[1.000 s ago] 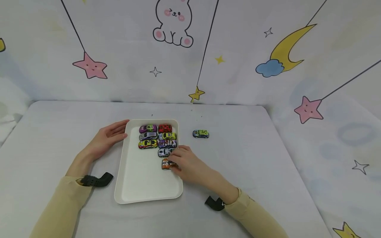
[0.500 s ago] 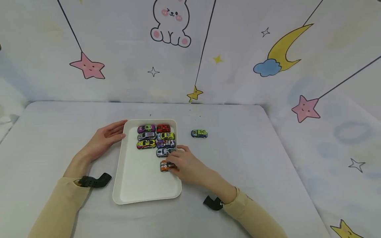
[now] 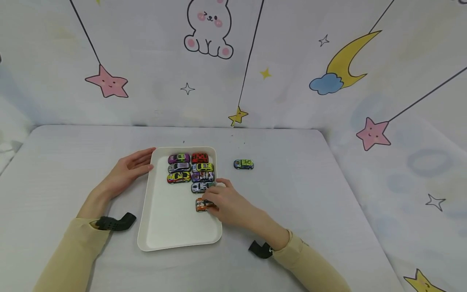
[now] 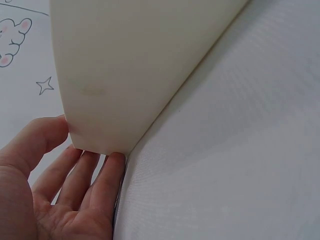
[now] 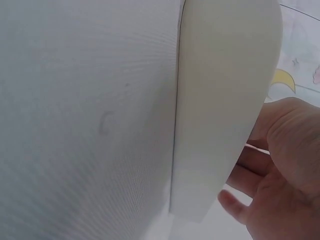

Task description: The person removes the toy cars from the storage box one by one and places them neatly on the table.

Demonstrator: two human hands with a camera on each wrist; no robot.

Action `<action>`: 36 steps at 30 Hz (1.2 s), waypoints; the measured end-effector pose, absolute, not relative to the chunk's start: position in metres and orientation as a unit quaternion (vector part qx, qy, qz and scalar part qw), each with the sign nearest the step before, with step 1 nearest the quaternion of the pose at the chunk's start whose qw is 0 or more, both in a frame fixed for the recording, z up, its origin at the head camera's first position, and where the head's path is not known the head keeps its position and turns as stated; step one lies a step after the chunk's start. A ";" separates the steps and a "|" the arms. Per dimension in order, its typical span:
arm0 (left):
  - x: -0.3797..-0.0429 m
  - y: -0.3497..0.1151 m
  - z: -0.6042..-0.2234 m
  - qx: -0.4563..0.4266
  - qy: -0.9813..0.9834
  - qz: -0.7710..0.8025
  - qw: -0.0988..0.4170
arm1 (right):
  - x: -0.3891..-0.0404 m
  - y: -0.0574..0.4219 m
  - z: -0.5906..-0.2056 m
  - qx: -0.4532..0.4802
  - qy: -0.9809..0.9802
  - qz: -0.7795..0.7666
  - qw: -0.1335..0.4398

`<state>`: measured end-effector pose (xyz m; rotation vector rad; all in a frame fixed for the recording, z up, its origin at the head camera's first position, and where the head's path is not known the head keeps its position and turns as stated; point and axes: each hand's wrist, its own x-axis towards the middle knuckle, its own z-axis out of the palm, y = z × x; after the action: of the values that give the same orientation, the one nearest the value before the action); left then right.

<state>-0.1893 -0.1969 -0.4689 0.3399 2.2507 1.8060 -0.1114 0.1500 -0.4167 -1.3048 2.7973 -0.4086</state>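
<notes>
A white rectangular tray (image 3: 171, 233) lies on the table with several small toy cars in two columns in its upper part. My left hand (image 3: 125, 172) rests against the tray's upper left side. In the left wrist view its fingers (image 4: 107, 182) touch the tray's outer wall near a corner, the thumb at the rim. Reaching over the right rim, my right hand (image 3: 230, 205) pinches an orange toy car (image 3: 200, 205), partly hidden by the fingers. That car sits below a silver-grey toy car (image 3: 198, 187), with a small gap between them. The right wrist view shows the tray's outer wall (image 5: 220, 100), not the car.
One green and blue toy car (image 3: 243, 164) stands on the table right of the tray. A yellow and red toy car (image 3: 178, 177) is lowest in the left column. A printed cloth backdrop (image 3: 157, 61) rises behind the table's far edge.
The orange toy car has shifted slightly down the tray with my right hand, widening the gap below the silver-grey car. My left hand stays at the tray; the whole view drifted slightly.
</notes>
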 end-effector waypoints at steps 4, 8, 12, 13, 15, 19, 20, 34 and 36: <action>-0.189 -0.196 -0.469 0.117 0.768 0.619 0.116 | -0.112 0.150 -0.417 -0.426 0.896 -0.126 0.010; -0.189 -0.196 -0.468 0.115 0.769 0.619 0.114 | -0.112 0.150 -0.417 -0.428 0.896 -0.121 0.008; -0.189 -0.196 -0.468 0.113 0.771 0.617 0.115 | -0.112 0.151 -0.415 -0.431 0.893 -0.127 0.005; -0.189 -0.196 -0.469 0.113 0.770 0.617 0.116 | -0.111 0.152 -0.414 -0.434 0.892 -0.130 0.002; -0.189 -0.195 -0.470 0.116 0.769 0.618 0.116 | -0.111 0.153 -0.414 -0.442 0.886 -0.141 -0.007; -0.189 -0.195 -0.470 0.115 0.771 0.616 0.113 | -0.109 0.156 -0.413 -0.456 0.871 -0.177 -0.042; -0.189 -0.196 -0.470 0.115 0.773 0.614 0.112 | -0.109 0.156 -0.413 -0.458 0.868 -0.186 -0.051; -0.188 -0.198 -0.471 0.131 0.769 0.616 0.109 | -0.110 0.177 -0.402 -0.441 0.860 -0.237 -0.096; -0.189 -0.198 -0.471 0.128 0.768 0.618 0.110 | -0.112 0.183 -0.402 -0.428 0.865 -0.245 -0.095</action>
<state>-0.1887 -0.1977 -0.4712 0.3770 2.2564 1.8175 -0.1124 0.1830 -0.4022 -1.4330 2.8934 -0.8190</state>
